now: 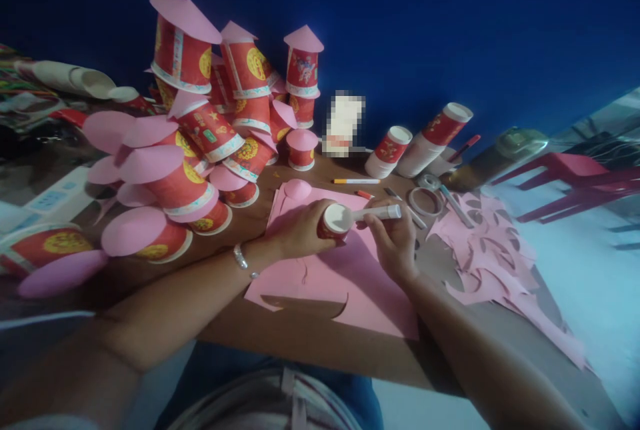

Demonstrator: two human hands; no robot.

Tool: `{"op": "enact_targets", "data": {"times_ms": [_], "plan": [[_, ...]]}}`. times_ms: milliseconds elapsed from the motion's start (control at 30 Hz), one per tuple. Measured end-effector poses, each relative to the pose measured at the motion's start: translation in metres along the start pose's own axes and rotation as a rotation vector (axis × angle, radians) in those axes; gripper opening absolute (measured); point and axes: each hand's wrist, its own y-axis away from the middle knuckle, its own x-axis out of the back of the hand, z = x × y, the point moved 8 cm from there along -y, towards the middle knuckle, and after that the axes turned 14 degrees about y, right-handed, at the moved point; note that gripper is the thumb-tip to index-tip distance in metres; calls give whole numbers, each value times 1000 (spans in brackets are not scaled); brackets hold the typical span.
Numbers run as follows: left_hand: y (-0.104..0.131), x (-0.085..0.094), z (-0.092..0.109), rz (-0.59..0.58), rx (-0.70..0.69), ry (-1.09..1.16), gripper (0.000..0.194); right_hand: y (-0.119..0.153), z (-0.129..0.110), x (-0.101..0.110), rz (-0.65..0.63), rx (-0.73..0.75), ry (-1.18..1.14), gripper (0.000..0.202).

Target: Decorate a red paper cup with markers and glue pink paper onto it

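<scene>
My left hand (303, 229) is wrapped round a small red paper cup (338, 219) whose pale round end faces up. A slim white tube (384, 212), which looks like a glue tube, is pinched in the fingers of my right hand (397, 243). Its left end meets or nearly meets the cup's rim; I cannot tell whether they touch. Below both hands lie pink paper sheets (320, 290), with a cut-out curve along the near edge. A pink paper cone (298, 190) sits at the sheets' far left corner.
Several red cups with pink cone roofs (183, 50) are stacked at left. Stacked cups (435, 137), a tape roll (425, 201) and an orange-capped marker (356, 181) lie farther back. Pink paper scraps (495, 250) cover the table's right side; a red stool (570, 173) stands beyond.
</scene>
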Motion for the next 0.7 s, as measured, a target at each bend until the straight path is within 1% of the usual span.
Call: {"op": "enact_targets", "data": {"times_ms": [133,267,467,533,633,700], "plan": [[1,1,2,-15,28,-10,68,-1,-1,0,-1,33,6,22],[1,0,2,-16,25,4,69,1,-2,1,10,42,24,22],[1,0,-1,-6,13,24,65,2,-1,2,25,33,30,24],[0,0,1,-3,-22,37,63,2,-1,1,28,27,11,25],[0,3,9,20,-136,84,60,2,-1,0,16,28,4,25],[0,4,14,19,-182,114,57,2,0,0,10,26,19,26]]}}
